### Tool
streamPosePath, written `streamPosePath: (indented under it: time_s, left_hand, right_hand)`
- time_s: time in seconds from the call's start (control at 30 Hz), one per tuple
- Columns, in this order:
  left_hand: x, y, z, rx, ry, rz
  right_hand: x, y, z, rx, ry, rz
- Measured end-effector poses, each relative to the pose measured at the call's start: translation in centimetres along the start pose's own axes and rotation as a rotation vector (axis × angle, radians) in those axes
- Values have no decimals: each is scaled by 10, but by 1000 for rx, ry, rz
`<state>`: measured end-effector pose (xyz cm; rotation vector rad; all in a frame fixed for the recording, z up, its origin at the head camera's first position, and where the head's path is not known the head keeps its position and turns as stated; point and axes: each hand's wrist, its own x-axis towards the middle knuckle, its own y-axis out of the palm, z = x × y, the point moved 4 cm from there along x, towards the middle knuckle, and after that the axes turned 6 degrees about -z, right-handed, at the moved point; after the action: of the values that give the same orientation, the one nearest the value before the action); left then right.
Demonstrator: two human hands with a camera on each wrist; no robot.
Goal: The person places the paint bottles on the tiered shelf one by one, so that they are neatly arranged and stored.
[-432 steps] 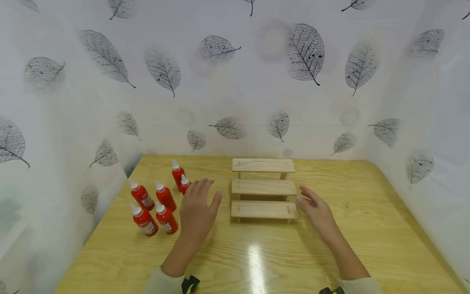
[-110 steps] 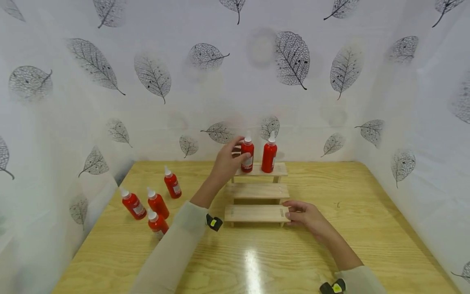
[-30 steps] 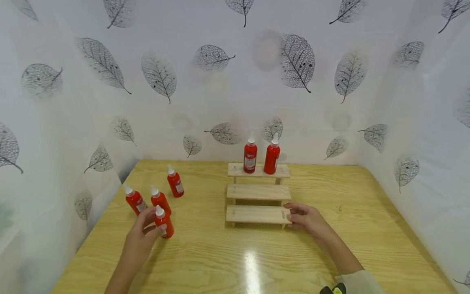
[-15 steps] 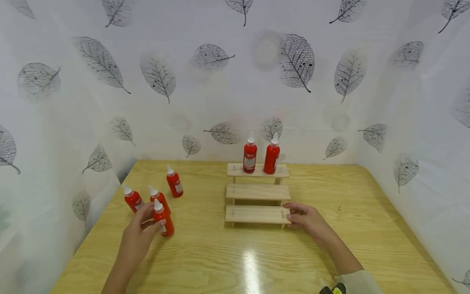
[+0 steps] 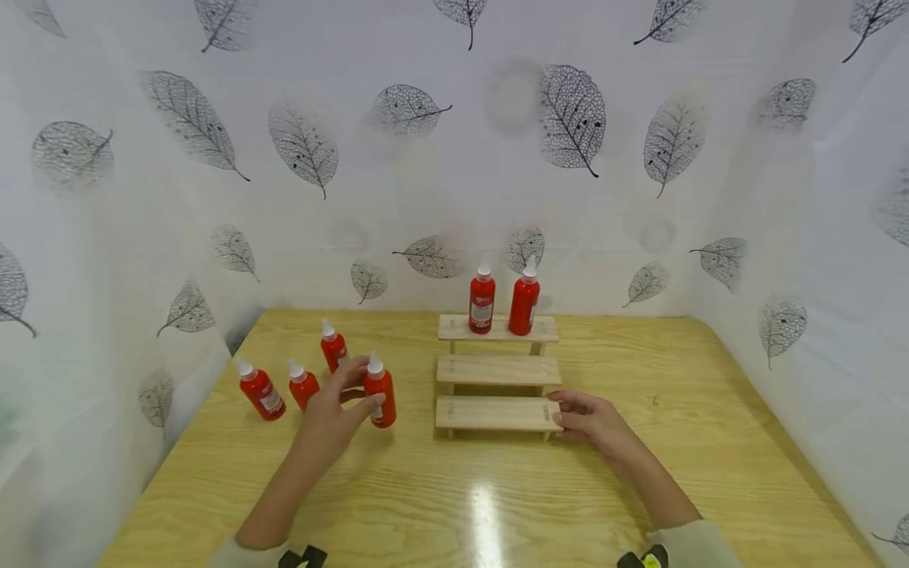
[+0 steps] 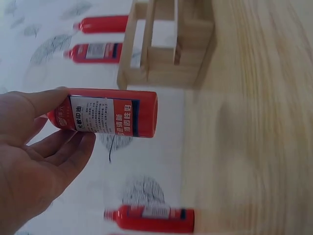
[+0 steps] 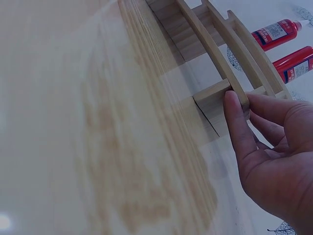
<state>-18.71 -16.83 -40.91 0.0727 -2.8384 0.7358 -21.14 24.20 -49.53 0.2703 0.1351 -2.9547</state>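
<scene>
A: State the condition of each grip.

B: The left grip (image 5: 332, 414) is closed on a red squeeze bottle (image 5: 381, 398), thumb on one side and fingers on the other. The right grip (image 5: 595, 422) pinches the right end of the lowest shelf of the wooden three-tier rack (image 5: 499, 369).

A: What does each view add?

B: The left wrist view gives the printed label (image 6: 93, 116) in Chinese characters and shows the bottle's base raised off the worktop (image 5: 426, 489). The head view gives only part of that label, but shows the white nozzle (image 5: 375, 364), which the hand hides at the left wrist. The right wrist view shows the end support (image 7: 215, 100) beneath the pinched shelf.

A: Describe the surface and the room.

B: The worktop has a pale yellow wood grain, with a strip of reflected light near the front. White coverings (image 5: 440, 189) printed with grey skeleton leaves enclose the back and both sides.

A: Locate the bottle relative to the grip.

B: Its upper body sits between thumb and fingers; nozzle above, base below them. It is left of the rack and apart from it. Three similar bottles (image 5: 262, 392) stand behind and left of the hand; two more (image 5: 481, 304) stand upright on the top shelf.
</scene>
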Motion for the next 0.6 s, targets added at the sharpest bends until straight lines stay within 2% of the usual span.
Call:
streamPosePath:
  time_s: [0.17,0.27,0.6]
  left_hand:
    - [16,27,-19,-46,84,53]
    - [24,42,-31,-76,106,74]
    - [52,96,-67,-268,169,74]
  right_hand:
    - [0,0,1,-5,0,2]
    - [0,0,1,-9,0,6]
    - [-1,0,1,26,4,3]
